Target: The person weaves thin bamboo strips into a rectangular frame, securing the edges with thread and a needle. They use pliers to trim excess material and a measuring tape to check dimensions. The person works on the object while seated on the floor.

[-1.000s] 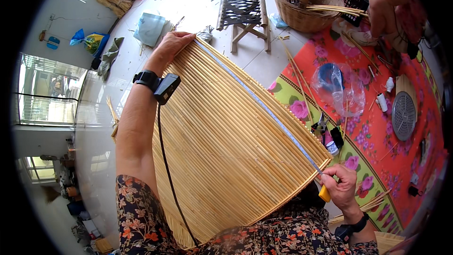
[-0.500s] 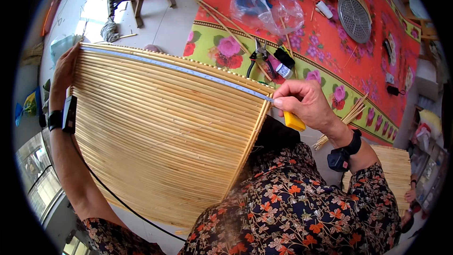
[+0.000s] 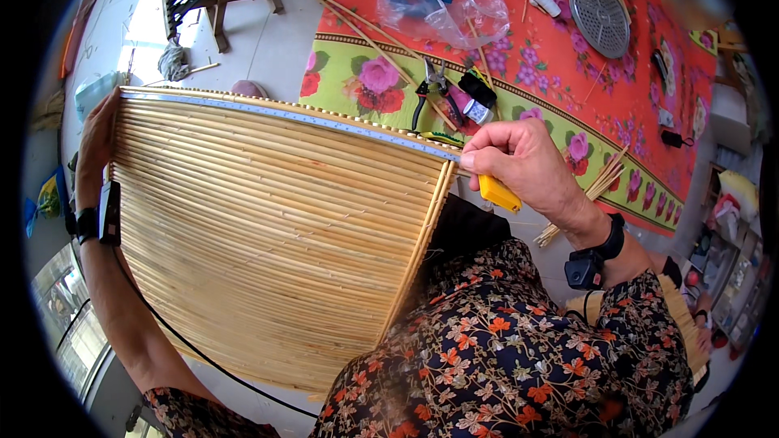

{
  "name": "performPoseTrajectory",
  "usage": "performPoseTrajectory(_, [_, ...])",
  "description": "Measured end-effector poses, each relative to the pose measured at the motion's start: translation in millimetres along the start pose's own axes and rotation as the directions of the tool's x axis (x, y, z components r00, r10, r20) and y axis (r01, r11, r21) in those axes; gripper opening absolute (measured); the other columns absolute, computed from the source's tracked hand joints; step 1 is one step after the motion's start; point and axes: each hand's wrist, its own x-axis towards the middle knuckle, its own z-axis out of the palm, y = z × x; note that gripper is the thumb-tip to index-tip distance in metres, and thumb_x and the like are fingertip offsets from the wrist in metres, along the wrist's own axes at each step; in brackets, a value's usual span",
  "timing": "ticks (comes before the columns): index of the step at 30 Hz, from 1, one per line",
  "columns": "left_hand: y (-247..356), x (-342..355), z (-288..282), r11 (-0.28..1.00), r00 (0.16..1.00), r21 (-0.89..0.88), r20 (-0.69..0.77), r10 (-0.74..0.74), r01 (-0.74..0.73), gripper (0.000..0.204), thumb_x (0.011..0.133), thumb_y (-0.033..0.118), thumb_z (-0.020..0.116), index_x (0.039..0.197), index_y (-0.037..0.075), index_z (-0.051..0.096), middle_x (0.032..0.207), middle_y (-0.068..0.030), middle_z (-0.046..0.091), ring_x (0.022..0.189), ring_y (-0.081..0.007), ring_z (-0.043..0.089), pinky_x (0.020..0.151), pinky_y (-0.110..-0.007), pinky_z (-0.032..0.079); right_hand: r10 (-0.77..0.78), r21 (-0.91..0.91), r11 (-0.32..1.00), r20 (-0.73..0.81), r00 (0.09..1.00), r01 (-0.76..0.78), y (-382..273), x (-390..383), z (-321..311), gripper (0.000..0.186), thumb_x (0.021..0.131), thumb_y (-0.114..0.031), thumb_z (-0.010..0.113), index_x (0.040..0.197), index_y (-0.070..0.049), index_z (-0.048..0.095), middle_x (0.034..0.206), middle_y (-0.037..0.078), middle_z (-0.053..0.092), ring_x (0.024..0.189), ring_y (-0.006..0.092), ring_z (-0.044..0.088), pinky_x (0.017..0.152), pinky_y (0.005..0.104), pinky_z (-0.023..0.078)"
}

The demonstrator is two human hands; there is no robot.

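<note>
A large panel of thin bamboo rods (image 3: 268, 227) leans across my lap, its far edge set with rod tips. My left hand (image 3: 96, 142) grips the panel's left edge near the far corner; its fingertips are partly hidden behind it. A tape measure's pale blue blade (image 3: 292, 118) is stretched along the far edge from that corner to the right. At the right corner my right hand (image 3: 523, 164) is closed, pinching the blade between thumb and fingers. The yellow case of the tape measure (image 3: 498, 193) hangs just below those fingers.
Beyond the panel, a red floral mat (image 3: 527, 97) holds pliers (image 3: 434, 89), a clear plastic bag (image 3: 479, 20) and a round perforated metal disc (image 3: 599, 18). Bamboo sticks (image 3: 584, 195) lie to the right. A low stool (image 3: 219, 0) stands far left.
The tape blade now lies closer to the panel's far edge. Panel and both hands have shifted slightly left in view. A person's hand at the far right has also moved.
</note>
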Motion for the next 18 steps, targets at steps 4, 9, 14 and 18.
performPoseTrajectory(4, [2.7,1.7,0.4,0.999,0.999,-0.033,0.04,-0.016,0.018,0.041,0.099,0.033,0.06,0.12,-0.002,0.062,0.101,-0.0138,0.07,0.087,-0.018,0.072,0.074,-0.03,0.063,0.011,0.043,0.999,0.03,0.999,-0.013,-0.6,1.1,-2.8,0.017,0.088,-0.015,0.069,0.086,0.002,0.071,0.073,0.0,0.067,0.066,0.0037,0.059,0.059,0.0213,0.048])
performPoseTrajectory(9, [3.0,1.9,-1.2,0.999,0.999,-0.031,0.029,-0.037,0.038,0.039,0.099,0.033,0.06,0.117,-0.001,0.065,0.101,-0.0144,0.07,0.087,-0.0191,0.072,0.073,-0.031,0.063,0.013,0.06,0.998,0.041,0.999,-0.015,0.8,1.9,-3.3,0.017,0.089,-0.014,0.068,0.086,0.002,0.071,0.073,0.0,0.066,0.066,0.0031,0.059,0.059,0.0205,0.048])
performPoseTrajectory(14, [0.4,-1.2,-10.8,0.997,0.999,-0.061,0.011,-0.052,0.052,0.038,0.099,0.032,0.061,0.118,-0.001,0.065,0.101,-0.0143,0.071,0.087,-0.0191,0.072,0.073,-0.03,0.063,0.005,0.085,0.996,0.057,0.998,-0.01,2.2,3.2,-2.7,0.017,0.089,-0.014,0.068,0.086,0.002,0.07,0.073,-0.001,0.065,0.066,0.0027,0.057,0.059,0.0205,0.047])
performPoseTrajectory(18, [-2.6,10.0,-3.8,0.999,0.999,-0.038,0.007,-0.031,0.031,0.043,0.102,0.038,0.054,0.118,-0.001,0.063,0.102,-0.0146,0.071,0.085,-0.017,0.073,0.072,-0.028,0.062,0.018,0.104,0.994,0.045,0.999,-0.023,3.2,2.5,-3.2,0.016,0.089,-0.014,0.068,0.086,0.002,0.07,0.073,-0.001,0.065,0.066,0.0025,0.057,0.059,0.0204,0.047])
